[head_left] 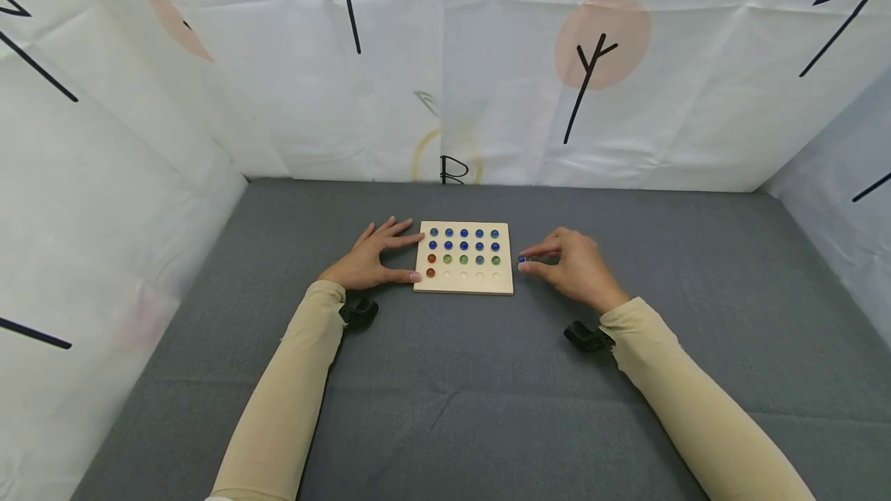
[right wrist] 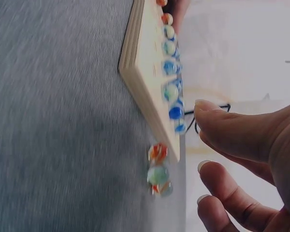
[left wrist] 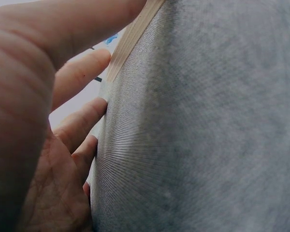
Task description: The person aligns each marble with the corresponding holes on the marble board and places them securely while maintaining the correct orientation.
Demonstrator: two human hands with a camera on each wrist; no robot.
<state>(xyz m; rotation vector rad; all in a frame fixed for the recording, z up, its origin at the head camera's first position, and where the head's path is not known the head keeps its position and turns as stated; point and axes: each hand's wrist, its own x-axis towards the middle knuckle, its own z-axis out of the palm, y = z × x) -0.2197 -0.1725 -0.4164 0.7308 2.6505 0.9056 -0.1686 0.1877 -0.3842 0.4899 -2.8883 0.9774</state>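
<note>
A pale wooden board [head_left: 465, 284] lies flat in the middle, with rows of blue, green and orange marbles in its hollows. Bare hollows show along most of its nearest row. My left hand [head_left: 371, 255] is spread at the board's left side, thumb and index finger touching that edge. Just off the right edge, my right hand [head_left: 574, 265] appears to pinch a dark blue marble [head_left: 522, 259] between thumb and index finger. That marble is hidden in the right wrist view, where loose orange and green marbles [right wrist: 157, 175] lie on the cloth beside the board.
Grey cloth [head_left: 445, 400] covers the table. White printed fabric [head_left: 501, 99] stands behind it and along both sides. A dark wrist device [head_left: 360, 314] sits at the left cuff and a similar device [head_left: 588, 337] at the right.
</note>
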